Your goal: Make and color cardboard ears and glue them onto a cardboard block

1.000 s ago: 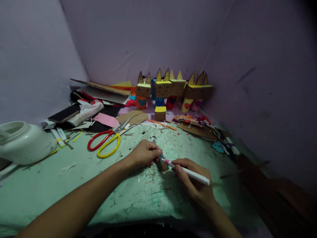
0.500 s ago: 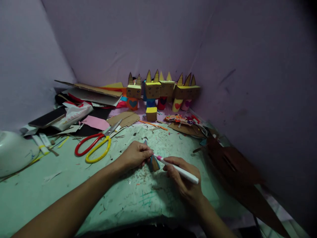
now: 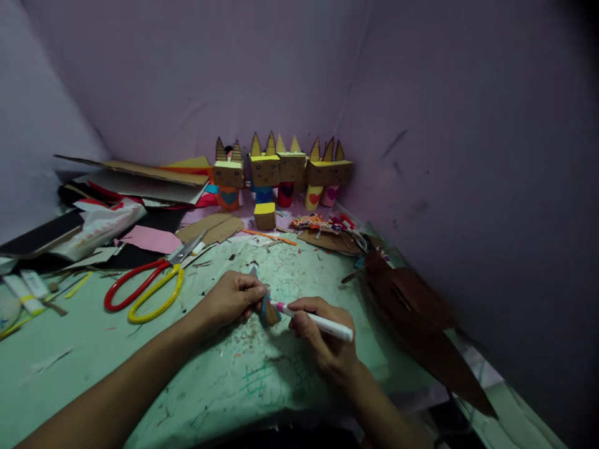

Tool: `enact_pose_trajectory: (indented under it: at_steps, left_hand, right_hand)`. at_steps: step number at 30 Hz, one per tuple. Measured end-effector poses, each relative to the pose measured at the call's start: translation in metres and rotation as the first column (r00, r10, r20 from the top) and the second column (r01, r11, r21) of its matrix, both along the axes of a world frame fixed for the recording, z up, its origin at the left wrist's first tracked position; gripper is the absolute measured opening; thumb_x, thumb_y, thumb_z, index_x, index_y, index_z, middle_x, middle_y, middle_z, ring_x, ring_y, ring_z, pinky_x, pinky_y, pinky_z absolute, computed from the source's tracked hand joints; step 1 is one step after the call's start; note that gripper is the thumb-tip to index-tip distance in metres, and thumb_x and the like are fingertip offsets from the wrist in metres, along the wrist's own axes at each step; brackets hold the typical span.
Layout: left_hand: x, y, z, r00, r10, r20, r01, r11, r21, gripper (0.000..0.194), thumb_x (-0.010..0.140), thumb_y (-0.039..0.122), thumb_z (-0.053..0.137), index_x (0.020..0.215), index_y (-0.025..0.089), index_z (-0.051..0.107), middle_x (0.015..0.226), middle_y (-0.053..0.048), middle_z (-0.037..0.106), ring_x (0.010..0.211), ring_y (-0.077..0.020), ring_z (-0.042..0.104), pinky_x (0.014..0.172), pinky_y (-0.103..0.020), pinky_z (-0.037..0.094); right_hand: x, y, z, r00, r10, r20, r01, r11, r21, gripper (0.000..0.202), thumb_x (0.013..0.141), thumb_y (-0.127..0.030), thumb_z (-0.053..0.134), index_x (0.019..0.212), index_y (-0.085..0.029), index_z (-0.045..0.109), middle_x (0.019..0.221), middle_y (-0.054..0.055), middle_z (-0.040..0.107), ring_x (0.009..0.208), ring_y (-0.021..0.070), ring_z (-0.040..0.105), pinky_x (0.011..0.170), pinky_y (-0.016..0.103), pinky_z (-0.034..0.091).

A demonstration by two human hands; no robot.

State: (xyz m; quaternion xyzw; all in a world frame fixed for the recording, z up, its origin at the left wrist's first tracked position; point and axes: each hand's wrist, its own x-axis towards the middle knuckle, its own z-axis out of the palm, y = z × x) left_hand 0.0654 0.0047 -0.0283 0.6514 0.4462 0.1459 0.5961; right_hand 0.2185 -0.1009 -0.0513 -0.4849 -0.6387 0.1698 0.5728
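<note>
My left hand (image 3: pixel 234 298) pinches a small pointed cardboard piece (image 3: pixel 271 315) with blue along its edges, held just over the green table cover. Part of the piece is hidden by my fingers. In my right hand (image 3: pixel 325 333) is a white marker pen (image 3: pixel 327 325) with a pink band near its tip, gripped as for writing. The tip is at the right side of the cardboard piece; whether it touches cannot be made out. Left of my left hand lie scissors (image 3: pixel 156 284) with one red and one yellow handle, blades pointing away.
Several cardboard figures (image 3: pixel 264 169) with pointed ears stand along the back wall. A small yellow-topped box (image 3: pixel 264 216) sits before them. Cardboard sheets (image 3: pixel 154 171) and pink paper (image 3: pixel 148 239) pile up at the left. A dark brown item (image 3: pixel 412 312) lies at the right edge.
The view has turned to the right, so everything sits farther left. Both hands keep their holds on the cardboard piece and the marker, the pen tip still close to the piece.
</note>
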Motion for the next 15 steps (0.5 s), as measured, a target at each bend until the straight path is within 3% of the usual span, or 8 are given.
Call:
enact_pose_trajectory:
  at_steps: [6, 15]
  left_hand:
    - [0.0017, 0.0003, 0.0034, 1.0, -0.016, -0.004, 0.016, 0.999, 0.027, 0.029, 0.068, 0.038, 0.055, 0.054, 0.014, 0.054, 0.038, 0.005, 0.044, 0.035, -0.0059, 0.035, 0.039, -0.02, 0.024]
    - [0.0001, -0.0003, 0.002, 0.999, -0.01, -0.035, 0.011, 1.0, 0.029, 0.028, 0.07, 0.038, 0.054, 0.057, 0.013, 0.056, 0.037, 0.005, 0.043, 0.035, -0.0063, 0.034, 0.04, -0.021, 0.023]
  right_hand:
    - [-0.0004, 0.0015, 0.0, 1.0, 0.009, 0.006, -0.009, 1.0, -0.01, 0.014, 0.083, -0.02, 0.051, 0.087, -0.017, 0.064, 0.065, 0.001, 0.067, 0.049, 0.0108, 0.06, 0.048, 0.022, 0.048]
    - [0.0, 0.0004, 0.0027, 1.0, 0.015, 0.014, -0.015, 1.0, 0.002, 0.014, 0.083, -0.02, 0.051, 0.086, -0.016, 0.064, 0.063, 0.001, 0.067, 0.048, 0.0104, 0.058, 0.048, 0.022, 0.048]
